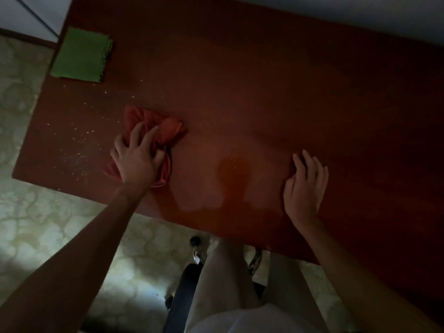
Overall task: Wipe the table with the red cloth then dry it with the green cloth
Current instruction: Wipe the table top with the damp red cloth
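Head view is showing you leaning over a dark reddish-brown wooden table (264, 92) in dim light. Your left hand (137, 159) is lying on top of a crumpled red cloth (165, 131), fingers spread and curling down into the folds, palm pressing the fabric against the tabletop. That cloth is sitting toward the nine o'clock side of the table, close to the near edge, with bunched fabric sticking out past your fingertips toward twelve o'clock and a flap showing under your wrist toward six o'clock.

Your right hand (306, 183) is resting flat on the bare wood toward the three o'clock side, well apart from the red cloth, fingers extended and held loosely together, gripping nothing.

A folded square green cloth (81, 56) is lying at the far left corner of the table, at about eleven o'clock from your left hand, with its left edge reaching the table's edge. It is well apart from both hands.

Pale crumbs or specks (81, 155) are lying scattered on the wood between the green cloth and the near left corner, at nine o'clock from the red cloth. A shiny patch (230, 179) is showing on the surface between your two hands, near the front edge; I cannot tell whether it is moisture or reflection.

Below the table, you are standing on a pale patterned floor (36, 212).
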A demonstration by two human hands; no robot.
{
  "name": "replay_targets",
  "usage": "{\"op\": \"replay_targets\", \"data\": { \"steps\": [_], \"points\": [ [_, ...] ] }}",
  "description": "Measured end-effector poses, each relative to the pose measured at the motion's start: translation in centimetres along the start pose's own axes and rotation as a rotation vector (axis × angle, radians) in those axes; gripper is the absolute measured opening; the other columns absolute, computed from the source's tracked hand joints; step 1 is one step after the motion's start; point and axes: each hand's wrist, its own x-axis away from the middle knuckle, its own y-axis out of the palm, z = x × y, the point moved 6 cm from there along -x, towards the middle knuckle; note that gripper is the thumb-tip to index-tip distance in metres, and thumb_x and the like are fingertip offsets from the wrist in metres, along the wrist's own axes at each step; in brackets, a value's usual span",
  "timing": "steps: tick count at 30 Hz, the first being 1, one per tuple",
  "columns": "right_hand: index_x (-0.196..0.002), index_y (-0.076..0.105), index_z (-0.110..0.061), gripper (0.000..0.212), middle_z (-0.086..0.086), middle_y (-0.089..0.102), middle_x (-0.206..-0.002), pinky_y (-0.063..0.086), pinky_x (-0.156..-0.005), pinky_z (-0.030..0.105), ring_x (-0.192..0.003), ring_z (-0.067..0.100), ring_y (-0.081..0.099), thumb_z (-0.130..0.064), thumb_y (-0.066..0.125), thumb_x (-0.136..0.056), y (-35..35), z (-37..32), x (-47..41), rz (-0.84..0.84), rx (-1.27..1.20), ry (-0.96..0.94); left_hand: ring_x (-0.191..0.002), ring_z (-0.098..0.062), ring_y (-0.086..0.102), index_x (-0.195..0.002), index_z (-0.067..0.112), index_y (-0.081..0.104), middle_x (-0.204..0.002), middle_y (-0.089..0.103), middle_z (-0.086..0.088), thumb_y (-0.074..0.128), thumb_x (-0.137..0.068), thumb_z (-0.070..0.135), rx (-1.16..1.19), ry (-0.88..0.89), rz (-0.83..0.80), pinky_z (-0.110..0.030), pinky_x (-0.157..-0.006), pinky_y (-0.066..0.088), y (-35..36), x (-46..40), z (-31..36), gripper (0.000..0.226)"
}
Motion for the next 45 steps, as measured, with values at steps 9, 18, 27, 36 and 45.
{"op": "replay_targets", "data": {
  "steps": [9, 18, 27, 36, 45],
  "points": [
    [-0.142, 0.044, -0.015, 0.048, 0.007, 0.038, -0.152, 0.017, -0.119, 0.051, -0.142, 0.029, 0.029, -0.021, 0.037, -0.094, 0.0, -0.2, 0.2, 0.004, 0.001, 0.023, -0.106, -0.048, 0.049, -0.138, 0.031, 0.055, -0.141, 0.052, -0.008, 0.077, -0.071, 0.043, 0.041, 0.328, -0.021, -0.054, -0.085, 0.046, 2.6, 8.4, 14.0, 0.071],
    [-0.144, 0.039, -0.016, 0.055, 0.006, 0.033, -0.154, 0.015, -0.120, 0.050, -0.143, 0.029, 0.027, -0.021, 0.038, -0.088, -0.1, -0.4, 0.2, -0.026, 0.030, 0.003, -0.129, -0.043, 0.040, -0.135, 0.042, 0.056, -0.148, 0.049, 0.003, 0.073, -0.067, 0.056, 0.005, 0.594, -0.073, -0.059, -0.102, 0.037, 4.6, 10.1, 19.7, 0.072],
    [-0.141, 0.041, -0.016, 0.047, 0.011, 0.035, -0.152, 0.015, -0.117, 0.056, -0.141, 0.033, 0.027, -0.023, 0.035, -0.096, 0.2, -1.2, -0.6, -0.010, 0.001, 0.046, -0.131, -0.050, 0.037, -0.142, 0.038, 0.047, -0.153, 0.041, 0.002, 0.065, -0.080, 0.049, 0.002, 0.176, 0.034, -0.064, -0.102, 0.034, 0.9, 1.7, -0.3, 0.065],
    [-0.145, 0.040, -0.027, 0.051, 0.003, 0.028, -0.158, 0.011, -0.119, 0.057, -0.145, 0.032, 0.022, -0.032, 0.029, -0.095, 2.9, -11.6, -5.1, -0.161, 0.001, -0.112, -0.133, -0.054, 0.028, -0.145, 0.031, 0.046, -0.156, 0.035, -0.005, 0.054, -0.083, 0.048, 0.062, -0.192, 0.074, -0.062, -0.109, 0.022, -2.0, -3.3, -10.6, 0.064],
    [-0.147, 0.037, -0.019, 0.056, 0.006, 0.026, -0.159, 0.014, -0.118, 0.056, -0.145, 0.034, 0.024, -0.034, 0.037, -0.093, 4.4, -16.9, -4.4, -0.139, 0.089, -0.110, -0.111, -0.042, 0.044, -0.131, 0.035, 0.060, -0.140, 0.054, 0.000, 0.058, -0.072, 0.056, 0.043, 0.186, 0.090, -0.052, -0.086, 0.041, 0.8, 1.5, 4.0, 0.062]
  ]
}}
